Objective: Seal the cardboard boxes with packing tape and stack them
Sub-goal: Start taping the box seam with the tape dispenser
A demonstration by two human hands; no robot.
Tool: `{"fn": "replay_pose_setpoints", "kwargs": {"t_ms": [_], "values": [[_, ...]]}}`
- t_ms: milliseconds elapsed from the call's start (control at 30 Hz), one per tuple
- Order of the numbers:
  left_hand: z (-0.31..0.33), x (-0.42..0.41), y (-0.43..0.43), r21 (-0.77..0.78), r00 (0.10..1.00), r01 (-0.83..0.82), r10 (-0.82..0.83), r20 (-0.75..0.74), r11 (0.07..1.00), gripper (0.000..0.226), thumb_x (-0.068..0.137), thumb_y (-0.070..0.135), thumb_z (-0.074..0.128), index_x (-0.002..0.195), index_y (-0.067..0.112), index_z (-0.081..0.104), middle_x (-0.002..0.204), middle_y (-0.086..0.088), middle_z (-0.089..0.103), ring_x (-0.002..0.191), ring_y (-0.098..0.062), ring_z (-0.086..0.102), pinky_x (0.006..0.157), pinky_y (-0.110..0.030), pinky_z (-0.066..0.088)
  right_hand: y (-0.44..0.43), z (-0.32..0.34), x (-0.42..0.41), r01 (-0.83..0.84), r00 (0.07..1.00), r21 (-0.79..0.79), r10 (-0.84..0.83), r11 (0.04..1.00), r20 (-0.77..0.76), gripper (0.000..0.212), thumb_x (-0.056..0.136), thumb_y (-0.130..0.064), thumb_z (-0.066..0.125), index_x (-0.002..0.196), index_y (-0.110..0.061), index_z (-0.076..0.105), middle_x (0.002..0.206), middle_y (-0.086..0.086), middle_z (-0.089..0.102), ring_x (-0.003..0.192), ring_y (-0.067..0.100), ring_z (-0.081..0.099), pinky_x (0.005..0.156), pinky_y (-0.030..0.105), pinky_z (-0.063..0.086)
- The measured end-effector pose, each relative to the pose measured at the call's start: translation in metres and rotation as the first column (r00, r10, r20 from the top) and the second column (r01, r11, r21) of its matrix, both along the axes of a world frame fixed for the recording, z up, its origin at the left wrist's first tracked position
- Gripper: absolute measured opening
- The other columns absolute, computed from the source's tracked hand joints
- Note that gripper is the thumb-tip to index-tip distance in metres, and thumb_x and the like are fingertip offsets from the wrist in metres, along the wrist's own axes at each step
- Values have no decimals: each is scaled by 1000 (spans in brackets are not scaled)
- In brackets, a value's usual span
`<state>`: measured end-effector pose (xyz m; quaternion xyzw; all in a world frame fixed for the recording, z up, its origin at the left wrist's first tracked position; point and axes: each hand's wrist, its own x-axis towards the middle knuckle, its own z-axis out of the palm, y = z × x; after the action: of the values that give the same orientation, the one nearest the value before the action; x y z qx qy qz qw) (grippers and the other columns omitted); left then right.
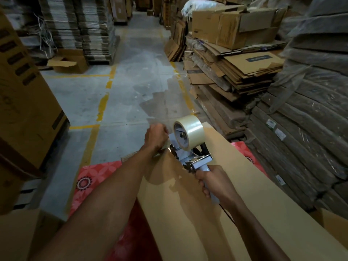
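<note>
A long plain cardboard box (pixel 254 194) lies in front of me on a red flowered mat (pixel 90 178). My right hand (pixel 212 181) grips the handle of a tape dispenser (pixel 190 146) that carries a roll of clear packing tape (pixel 190 132). The dispenser stands at the far end of the box top. My left hand (pixel 157 137) is closed at the box's far corner, fingers pinched on the tape end beside the dispenser. A glossy strip of tape (pixel 175 187) shows on the box top below the dispenser.
Tall printed cartons (pixel 24 102) stand at left. Piles of flattened cardboard (pixel 235 72) and wrapped bundles (pixel 310 119) line the right. A concrete aisle (pixel 131 81) with yellow floor lines runs ahead. An open small box (pixel 69 62) lies at back left.
</note>
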<state>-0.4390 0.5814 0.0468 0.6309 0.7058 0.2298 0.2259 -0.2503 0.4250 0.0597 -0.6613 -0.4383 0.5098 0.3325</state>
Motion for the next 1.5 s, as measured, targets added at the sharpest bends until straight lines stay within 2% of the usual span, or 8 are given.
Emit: {"fn": "replay_pose_setpoints", "kwargs": {"t_ms": [267, 667, 733, 867, 967, 1033, 1333, 1500], "values": [[-10, 0, -12, -42, 929, 269, -270, -252, 962, 12, 84, 21, 63, 93, 15, 67, 95, -11, 68, 87, -33, 64, 70, -36, 49, 6, 9, 7, -43, 998, -53, 45, 998, 40, 4, 74, -10, 63, 73, -8, 61, 55, 5, 54, 41, 19, 43, 45, 26, 33], [2, 11, -14, -361, 800, 238, -393, -453, 902, 54, 108, 41, 14, 157, 20, 21, 159, -15, 32, 141, -38, 36, 114, -58, 27, -44, 5, 38, -4, 996, -121, 16, 993, 93, 12, 72, 0, 60, 62, -6, 60, 53, 9, 50, 42, 20, 40, 44, 27, 31], [0, 18, -13, -324, 792, 204, -350, -500, 924, 51, 107, 37, 19, 158, 27, 18, 159, -17, 29, 142, -42, 30, 113, -67, 18, -54, 1, 38, 14, 997, -125, -5, 992, 71, 12, 71, 2, 59, 62, -5, 59, 54, 11, 49, 42, 21, 39, 43, 27, 29], [-9, 39, -32, 41, 885, 207, -169, -434, 978, 57, 98, 35, 50, 148, 11, 35, 152, -14, 38, 141, -31, 32, 119, -48, 18, -56, -1, 35, 15, 997, -107, -7, 994, 74, 12, 71, 1, 59, 60, -5, 58, 52, 11, 48, 41, 20, 40, 43, 26, 30], [-26, 43, -47, -104, 811, 328, -337, -479, 939, 114, 80, 52, 73, 158, 6, 5, 165, -15, 9, 153, -29, 7, 123, -49, 2, -54, -2, 37, 7, 997, -102, 2, 995, 79, 10, 72, -1, 59, 62, -5, 59, 51, 9, 49, 40, 20, 40, 43, 25, 31], [-28, 40, -44, -102, 803, 305, -313, -507, 947, 123, 77, 58, 74, 159, 8, -2, 167, -12, 1, 154, -28, -1, 123, -51, -2, -48, -4, 34, -9, 994, -98, 20, 995, 109, 7, 72, -5, 60, 65, -6, 60, 50, 7, 51, 40, 20, 42, 44, 26, 33], [-33, 28, -17, -92, 796, 290, -294, -530, 952, 114, 78, 51, 74, 159, 13, 4, 166, -8, 7, 154, -24, 2, 122, -53, -2, -25, -19, 30, -51, 983, -90, 65, 995, 169, 12, 65, -18, 65, 70, -7, 65, 66, 12, 61, 50, 26, 54, 47, 29, 41], [-30, 41, -13, -34, 849, 198, -189, -494, 980, 78, 101, 63, 14, 160, 16, -2, 168, -2, -5, 154, -21, -7, 120, -54, -10, -97, -22, 77, -54, 958, -120, 85, 991, 274, 28, 83, -11, 63, 55, -14, 60, 47, -2, 56, 53, 21, 54, 56, 30, 42]]}}
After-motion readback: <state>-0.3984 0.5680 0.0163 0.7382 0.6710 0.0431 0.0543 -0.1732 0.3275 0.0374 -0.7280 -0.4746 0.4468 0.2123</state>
